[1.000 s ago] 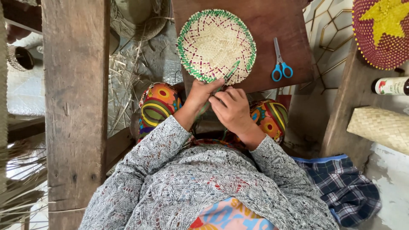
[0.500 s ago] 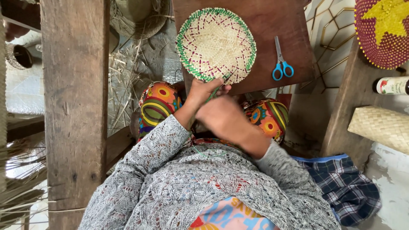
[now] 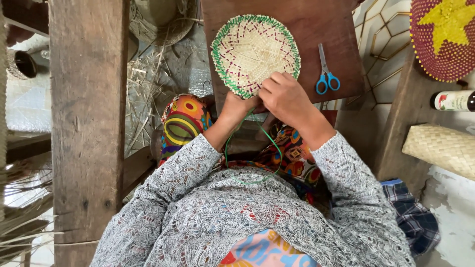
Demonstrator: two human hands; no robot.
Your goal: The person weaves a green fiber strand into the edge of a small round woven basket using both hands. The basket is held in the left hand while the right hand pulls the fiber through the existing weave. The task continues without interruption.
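- A person seen from above sits at a dark wooden board (image 3: 341, 44), both hands working on a round woven mat (image 3: 255, 52) with a green edge and purple lines.
- The mat lies on the board's near left part, just beyond the hands.
- The left hand (image 3: 236, 105) holds the mat's near rim, fingers curled under it; how tightly they close is hidden.
- The right hand (image 3: 286, 96) rests on the same near rim, fingers bent together and pinched at the weave.
- A thin green strand (image 3: 228, 141) loops from the hands down toward the person's lap.
- Blue-handled scissors (image 3: 325, 74) lie on the board, just right of the mat.
- A thick wooden post (image 3: 86, 123) stands at the left.
- At the far right sits a maroon woven tray with a yellow star (image 3: 443, 37), with a bottle (image 3: 452, 100) and a pale woven basket (image 3: 440, 148) nearer.
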